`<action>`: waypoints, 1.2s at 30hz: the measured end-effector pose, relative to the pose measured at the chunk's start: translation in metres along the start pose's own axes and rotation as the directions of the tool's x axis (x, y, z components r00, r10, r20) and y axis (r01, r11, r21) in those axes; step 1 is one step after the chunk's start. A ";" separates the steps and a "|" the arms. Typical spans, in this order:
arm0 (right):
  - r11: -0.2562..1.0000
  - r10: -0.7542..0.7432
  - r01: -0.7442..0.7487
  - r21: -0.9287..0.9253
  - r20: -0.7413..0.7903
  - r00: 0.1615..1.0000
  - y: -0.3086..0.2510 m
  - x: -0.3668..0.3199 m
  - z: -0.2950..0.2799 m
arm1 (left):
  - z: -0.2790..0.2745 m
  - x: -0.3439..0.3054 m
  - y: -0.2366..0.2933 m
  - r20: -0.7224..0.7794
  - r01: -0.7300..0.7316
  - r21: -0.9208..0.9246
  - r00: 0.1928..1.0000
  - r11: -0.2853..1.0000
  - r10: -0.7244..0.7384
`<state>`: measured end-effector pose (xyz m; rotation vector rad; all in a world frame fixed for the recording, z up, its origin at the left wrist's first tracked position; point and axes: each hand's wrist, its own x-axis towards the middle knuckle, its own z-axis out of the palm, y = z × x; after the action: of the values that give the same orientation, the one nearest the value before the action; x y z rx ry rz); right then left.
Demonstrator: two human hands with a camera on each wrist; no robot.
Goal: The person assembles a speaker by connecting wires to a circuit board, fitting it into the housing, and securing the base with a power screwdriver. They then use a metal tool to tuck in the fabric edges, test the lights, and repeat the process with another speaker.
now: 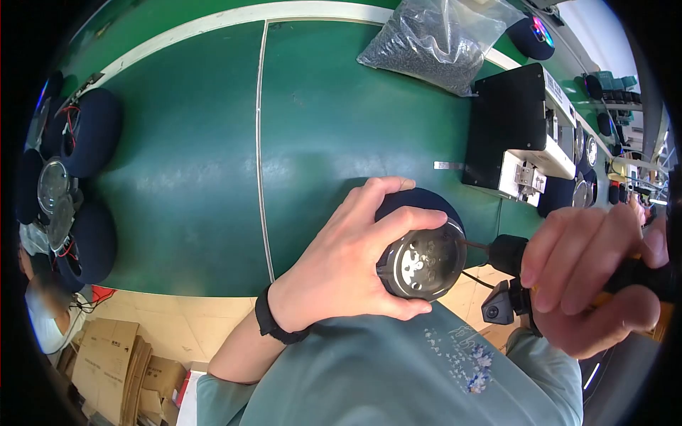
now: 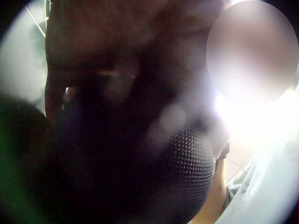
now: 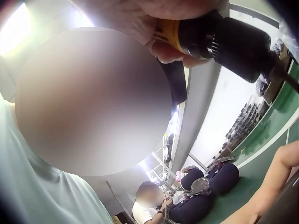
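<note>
My left hand grips a round, dark, mesh-covered speaker near the table's front edge, fingers and thumb spread round its sides. Its glossy end disc faces up and toward the right hand. In the left wrist view the speaker's mesh shows below the palm, most of it in deep shadow. With curled fingers my right hand holds a black and yellow electric screwdriver, also large in the right wrist view. The screwdriver's thin bit points left, its tip right at the disc's edge.
A black and white machine stands on the green table at the right. Behind it lies a clear bag of small dark pieces. More dark speakers with loose wires sit far left, near another person. Cardboard stands on the floor.
</note>
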<state>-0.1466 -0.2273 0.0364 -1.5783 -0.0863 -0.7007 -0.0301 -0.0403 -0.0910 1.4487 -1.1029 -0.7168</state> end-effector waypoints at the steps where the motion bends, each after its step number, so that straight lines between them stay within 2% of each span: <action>1: 1.000 0.006 -0.006 0.006 -0.033 0.999 0.000 -0.002 0.000 | 0.000 0.000 0.000 -0.003 -0.004 0.007 1.000 1.000 0.004; 3: 1.000 -0.002 0.002 -0.008 -0.034 0.999 0.003 -0.004 0.002 | 0.001 0.000 -0.001 -0.004 -0.008 0.012 1.000 1.000 0.008; 5: 1.000 -0.007 0.008 -0.013 0.050 0.999 0.009 0.000 0.004 | 0.002 0.000 -0.002 -0.018 -0.014 0.011 1.000 1.000 0.015; 7: 0.999 0.031 -0.032 0.021 0.020 0.999 0.010 0.001 0.002 | 0.001 0.000 -0.001 -0.013 -0.010 0.004 1.000 1.000 0.010; 9: 0.999 0.040 -0.040 0.005 0.068 0.997 0.008 0.003 0.000 | 0.000 0.000 0.000 -0.010 -0.001 -0.001 1.000 1.000 0.001; 11: 0.999 0.032 -0.032 -0.007 -0.040 0.999 0.008 -0.001 0.007 | 0.000 0.001 0.000 -0.002 0.005 0.003 1.000 1.000 -0.005; 12: 0.999 0.033 -0.033 -0.006 -0.039 0.999 0.006 -0.002 0.007 | 0.000 0.001 0.000 -0.003 0.006 0.002 1.000 1.000 -0.006; 14: 0.997 0.021 -0.018 -0.074 0.044 0.999 0.002 -0.001 0.009 | 0.000 0.001 0.000 -0.012 -0.001 0.017 1.000 1.000 0.001; 17: 0.991 0.059 -0.052 -0.124 0.059 0.997 0.000 0.004 0.020 | 0.000 0.001 0.004 -0.006 0.020 0.016 1.000 1.000 -0.020; 22: 0.995 0.059 -0.052 -0.083 0.084 0.995 0.006 0.006 0.019 | 0.000 0.001 0.003 -0.009 0.019 0.030 1.000 0.999 -0.019; 25: 0.997 0.009 0.003 -0.083 0.146 0.989 0.008 0.004 0.015 | 0.000 0.001 0.005 -0.010 0.025 0.041 1.000 0.999 -0.025; 29: 0.997 -0.070 0.068 0.039 0.049 0.996 0.003 -0.002 0.001 | 0.000 0.001 0.008 0.002 0.040 0.027 0.999 0.999 -0.040; 33: 0.979 -0.161 0.169 0.112 -0.080 0.984 -0.010 -0.011 -0.032 | 0.004 -0.004 0.003 0.016 -0.013 0.063 1.000 0.998 0.012; 35: 0.967 -0.232 0.198 -0.163 -0.223 0.947 -0.028 -0.026 -0.076 | 0.006 -0.003 0.004 -0.012 -0.019 0.053 1.000 0.998 0.019; 36: 0.923 -0.270 0.139 -0.358 -0.347 0.898 -0.026 -0.025 -0.087 | 0.009 -0.003 0.007 -0.048 0.015 0.000 0.999 1.000 -0.015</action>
<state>-0.2108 -0.2949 0.0445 -1.7250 0.1688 -1.2416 -0.0408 -0.0403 -0.0862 1.4684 -1.0564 -0.6888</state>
